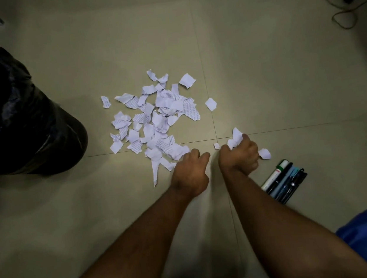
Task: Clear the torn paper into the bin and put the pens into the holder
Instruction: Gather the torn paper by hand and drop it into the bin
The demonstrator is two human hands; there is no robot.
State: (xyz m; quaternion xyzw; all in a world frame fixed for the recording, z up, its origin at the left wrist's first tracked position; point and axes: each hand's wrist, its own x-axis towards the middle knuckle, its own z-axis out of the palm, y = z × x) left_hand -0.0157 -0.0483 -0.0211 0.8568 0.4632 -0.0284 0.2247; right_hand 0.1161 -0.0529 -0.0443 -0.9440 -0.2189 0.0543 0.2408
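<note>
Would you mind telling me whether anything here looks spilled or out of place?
Yes: torn paper scraps lie scattered across the floor tiles beside the bin, not in it. The pens lie loose on the floor by the right hand, which clutches some scraps.

Only one view here, your head cam: it looks steeply down and forward from above at the floor (261,74), wide-angle, near enough that your forearms fill the bottom edge.
</note>
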